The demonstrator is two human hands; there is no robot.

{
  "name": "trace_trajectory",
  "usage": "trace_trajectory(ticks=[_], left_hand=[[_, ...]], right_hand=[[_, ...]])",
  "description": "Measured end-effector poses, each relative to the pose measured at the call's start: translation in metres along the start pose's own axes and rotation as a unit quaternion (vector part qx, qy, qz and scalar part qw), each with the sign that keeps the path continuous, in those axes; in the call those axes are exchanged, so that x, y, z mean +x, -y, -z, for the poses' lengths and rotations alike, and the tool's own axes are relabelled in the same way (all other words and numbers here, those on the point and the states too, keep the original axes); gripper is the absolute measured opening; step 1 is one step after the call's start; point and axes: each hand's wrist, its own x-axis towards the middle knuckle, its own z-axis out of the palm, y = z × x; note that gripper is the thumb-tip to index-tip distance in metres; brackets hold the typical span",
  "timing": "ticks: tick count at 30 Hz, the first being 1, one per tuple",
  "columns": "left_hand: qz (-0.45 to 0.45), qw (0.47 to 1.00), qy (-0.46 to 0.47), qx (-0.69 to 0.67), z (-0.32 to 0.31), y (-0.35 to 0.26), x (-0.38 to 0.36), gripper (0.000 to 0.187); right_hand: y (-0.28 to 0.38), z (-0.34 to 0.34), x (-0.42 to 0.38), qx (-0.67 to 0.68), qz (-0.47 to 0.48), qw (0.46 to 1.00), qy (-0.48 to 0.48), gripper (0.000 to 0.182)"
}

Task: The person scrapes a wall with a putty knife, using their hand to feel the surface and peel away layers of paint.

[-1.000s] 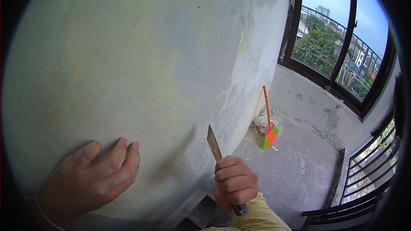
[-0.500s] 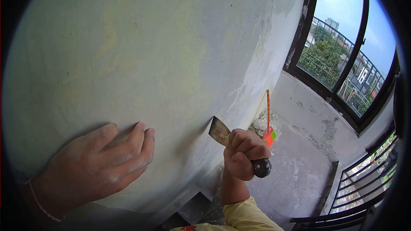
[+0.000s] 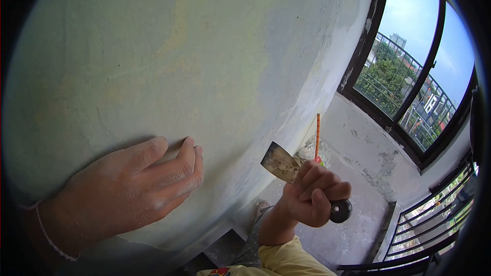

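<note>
My right hand (image 3: 318,194) is closed round the dark handle of a scraper (image 3: 280,163). Its wide metal blade, smeared with pale residue, points up and left and stands a little off the wall. My left hand (image 3: 138,184) rests against the painted wall (image 3: 194,66) at the lower left. Its fingers are stretched out, pale dust covers the skin, and nothing is held in it. Patches of yellow, green and grey show on the wall, with worn plaster toward the corner.
A dark-framed window (image 3: 404,71) is at the upper right. Below it, an orange striped stick (image 3: 317,135) stands near rubble in the corner. A black metal railing (image 3: 434,214) runs along the right. Dark steps (image 3: 222,248) lie below, beside the dusty floor (image 3: 353,225).
The scraper in my right hand has moved right and slightly down, away from the wall. My left hand appears a little further right and higher. The view has shifted slightly.
</note>
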Motion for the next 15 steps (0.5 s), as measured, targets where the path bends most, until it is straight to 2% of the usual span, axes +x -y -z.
trace_trajectory(ticks=[1,2,3,6,9,11,12,13,15], left_hand=[[-0.001,1.0,0.0,-0.004,0.0,0.0,0.0,0.017],[-0.001,1.0,-0.005,0.007,-0.002,-0.001,0.0,0.017],[0.0,1.0,-0.011,0.021,-0.002,0.0,0.0,0.018],[-0.019,0.999,-0.002,0.027,0.001,0.002,-0.002,0.018],[0.001,1.0,0.022,0.016,0.0,-0.002,-0.002,0.018],[-0.003,1.0,0.003,0.01,-0.003,-0.003,-0.001,0.018],[0.003,1.0,-0.014,0.012,-0.004,-0.002,0.0,0.018],[0.002,1.0,-0.019,0.014,-0.004,-0.003,0.0,0.018],[0.014,1.0,0.005,-0.008,-0.004,-0.005,-0.002,0.018]], right_hand=[[-0.019,0.004,-0.008,-0.01,-0.032,0.999,-0.003,0.026],[-0.049,0.016,-0.023,-0.144,-0.107,0.984,-0.02,0.026],[-0.068,0.036,-0.038,-0.263,-0.129,0.956,0.026,0.025],[-0.031,0.025,-0.016,-0.075,-0.078,0.992,-0.066,0.024],[-0.007,0.008,-0.003,0.018,0.001,0.999,-0.044,0.024],[-0.036,0.014,-0.012,-0.089,-0.098,0.991,-0.033,0.024],[-0.06,0.03,-0.026,-0.186,-0.08,0.979,-0.009,0.025],[-0.061,0.03,-0.027,-0.209,-0.071,0.975,0.017,0.025],[-0.029,0.017,-0.014,-0.088,-0.082,0.992,-0.042,0.024]])
